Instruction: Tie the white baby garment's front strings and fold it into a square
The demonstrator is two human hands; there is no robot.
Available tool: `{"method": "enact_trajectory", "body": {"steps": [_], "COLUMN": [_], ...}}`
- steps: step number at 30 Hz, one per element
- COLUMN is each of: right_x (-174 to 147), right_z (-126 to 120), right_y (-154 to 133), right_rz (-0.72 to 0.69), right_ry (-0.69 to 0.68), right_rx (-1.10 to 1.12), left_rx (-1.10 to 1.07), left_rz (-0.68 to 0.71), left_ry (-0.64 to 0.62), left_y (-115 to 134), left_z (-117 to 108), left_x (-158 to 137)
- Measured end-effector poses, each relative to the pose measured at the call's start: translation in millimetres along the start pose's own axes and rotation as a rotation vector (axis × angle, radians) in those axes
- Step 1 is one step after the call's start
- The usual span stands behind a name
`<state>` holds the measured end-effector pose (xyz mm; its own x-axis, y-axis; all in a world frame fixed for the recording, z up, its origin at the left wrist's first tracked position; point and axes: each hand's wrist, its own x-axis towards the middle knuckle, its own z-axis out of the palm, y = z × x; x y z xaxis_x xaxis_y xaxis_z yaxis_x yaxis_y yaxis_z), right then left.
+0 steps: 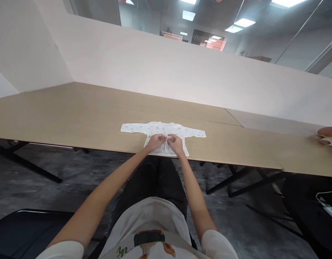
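Observation:
A small white baby shirt (pixel 160 128) with a faint print lies spread on the wooden table, its sleeves stretched out to both sides and its hem at the table's front edge. My left hand (pixel 156 141) pinches the front opening from the left. From the right, my right hand (pixel 175 143) pinches the same opening, fingertips close to those of the left. Both hands rest over the middle of the shirt's front. What exactly sits between the fingertips is too small to make out.
The long wooden table (pixel 74 115) runs along a white wall (pixel 144 61) with a window above it. A brown and yellow soft-looking object (pixel 328 135) lies at the far right. Black chairs (pixel 33 230) stand at lower left and right.

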<state>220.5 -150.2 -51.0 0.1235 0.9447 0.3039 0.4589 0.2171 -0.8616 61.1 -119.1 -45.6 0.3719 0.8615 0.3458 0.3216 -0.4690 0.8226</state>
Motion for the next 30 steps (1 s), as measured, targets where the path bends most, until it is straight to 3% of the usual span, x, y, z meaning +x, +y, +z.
{"method": "enact_trajectory", "body": {"steps": [6,16,24,30], "right_x": [0.9,0.1,2.8,0.1], "right_z": [0.1,-1.2,0.7,-0.8], "right_y": [-2.0,-4.1,2.9,-0.5], "right_rz": [-0.028,0.018,-0.077,-0.036], "right_ry": [-0.004,-0.01,-0.049,-0.019], "right_rx": [0.006,-0.029,-0.043,-0.068], "left_rx": [-0.071,0.005,-0.002,0.04], "left_rz": [-0.005,0.027,0.027,0.048], "left_ry": [0.014,0.048,0.051,0.035], "left_y": [-3.6,-4.2,-4.1,-5.6], "left_z": [1.0,2.9,2.6,3.4], "left_x": [-1.1,-0.6,-1.1,-1.1]}}
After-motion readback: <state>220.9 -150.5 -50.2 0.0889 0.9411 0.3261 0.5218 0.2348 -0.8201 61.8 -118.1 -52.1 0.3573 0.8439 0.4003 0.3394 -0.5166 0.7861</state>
